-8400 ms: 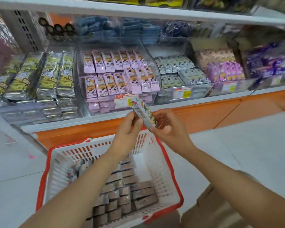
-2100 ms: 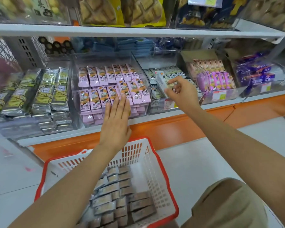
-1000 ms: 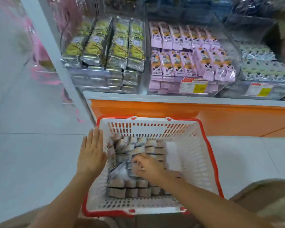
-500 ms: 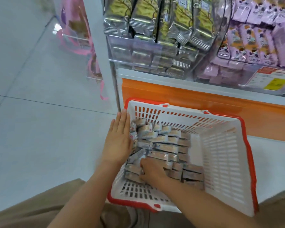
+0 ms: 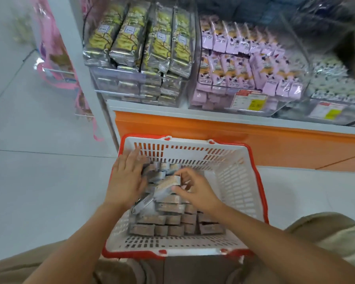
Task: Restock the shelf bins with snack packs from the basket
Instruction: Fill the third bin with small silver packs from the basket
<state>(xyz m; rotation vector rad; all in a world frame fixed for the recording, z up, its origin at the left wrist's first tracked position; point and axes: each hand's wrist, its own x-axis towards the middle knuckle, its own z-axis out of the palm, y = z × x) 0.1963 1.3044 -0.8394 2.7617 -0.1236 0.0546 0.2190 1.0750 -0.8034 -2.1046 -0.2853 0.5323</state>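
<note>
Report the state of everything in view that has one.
basket, upright, partly filled.
basket packs, stacked in rows.
lifted pack, tilted, pinched by the right hand.
left hand, flat on packs at the basket's left wall.
yellow-pack bin, well stocked.
pink-pack bin, well stocked.

Silver snack packs (image 5: 168, 208) in white basket (image 5: 241, 181)
</note>
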